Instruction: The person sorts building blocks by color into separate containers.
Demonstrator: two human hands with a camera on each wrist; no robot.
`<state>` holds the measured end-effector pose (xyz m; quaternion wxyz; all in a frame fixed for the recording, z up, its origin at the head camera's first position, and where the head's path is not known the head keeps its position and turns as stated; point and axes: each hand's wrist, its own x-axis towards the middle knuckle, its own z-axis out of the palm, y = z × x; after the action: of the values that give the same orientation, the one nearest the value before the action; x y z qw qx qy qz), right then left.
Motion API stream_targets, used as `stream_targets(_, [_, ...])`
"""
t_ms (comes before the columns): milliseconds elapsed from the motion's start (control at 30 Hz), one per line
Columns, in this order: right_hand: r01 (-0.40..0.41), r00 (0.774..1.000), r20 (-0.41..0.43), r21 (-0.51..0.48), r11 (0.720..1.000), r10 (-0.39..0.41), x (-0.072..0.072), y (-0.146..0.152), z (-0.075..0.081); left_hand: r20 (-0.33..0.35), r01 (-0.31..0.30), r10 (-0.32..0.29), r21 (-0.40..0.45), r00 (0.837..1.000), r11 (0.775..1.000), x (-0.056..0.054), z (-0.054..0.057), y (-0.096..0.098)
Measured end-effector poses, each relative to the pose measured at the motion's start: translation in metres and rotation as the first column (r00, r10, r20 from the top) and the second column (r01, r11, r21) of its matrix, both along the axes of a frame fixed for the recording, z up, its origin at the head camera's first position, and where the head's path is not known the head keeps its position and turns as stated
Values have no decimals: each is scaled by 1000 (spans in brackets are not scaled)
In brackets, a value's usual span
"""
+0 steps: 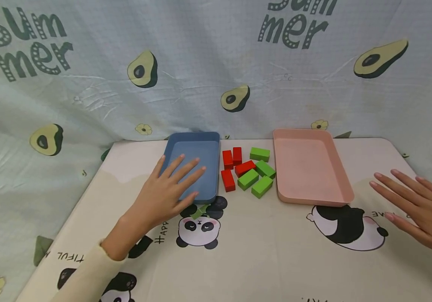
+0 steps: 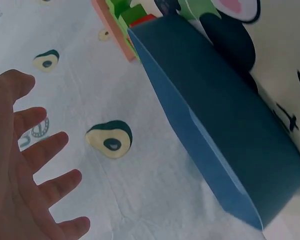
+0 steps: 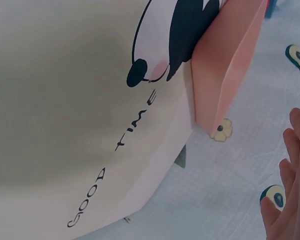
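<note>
1. head view: the left hand [image 1: 167, 191], below a cream sleeve [image 1: 84, 272], has its fingers spread and nearly straight, palm down; from here it covers part of the blue tray [image 1: 208, 147].
2. the left wrist view shows that hand apart from the blue tray, with a gap between the fingertips and the rim.
3. the right hand [image 1: 425, 214] also has its fingers extended, to the right of the pink tray [image 1: 310, 167] and apart from it; the right wrist view catches only part of this hand, at its edge.
4. four red blocks [image 1: 228, 180] and four green blocks [image 1: 262, 187] lie close together on the table [image 1: 253, 264], between the two trays: red towards the blue tray, green towards the pink one.
5. a panda print [image 1: 199, 230] shows in front of the blue tray, and a cloth [image 1: 186, 37] with avocado prints hangs behind the table.
</note>
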<state>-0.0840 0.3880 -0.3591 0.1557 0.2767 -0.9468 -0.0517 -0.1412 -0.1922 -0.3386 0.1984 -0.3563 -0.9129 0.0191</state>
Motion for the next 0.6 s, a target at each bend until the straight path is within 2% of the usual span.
stream_targets(233, [0, 999, 33, -2, 1000, 0, -7, -2, -3, 59, 51, -56, 75, 997, 996, -3, -8, 17])
stream_targets(600, [-58, 998, 25, -16, 998, 59, -18, -4, -17, 159, 110, -139, 181, 977, 977, -10, -14, 43])
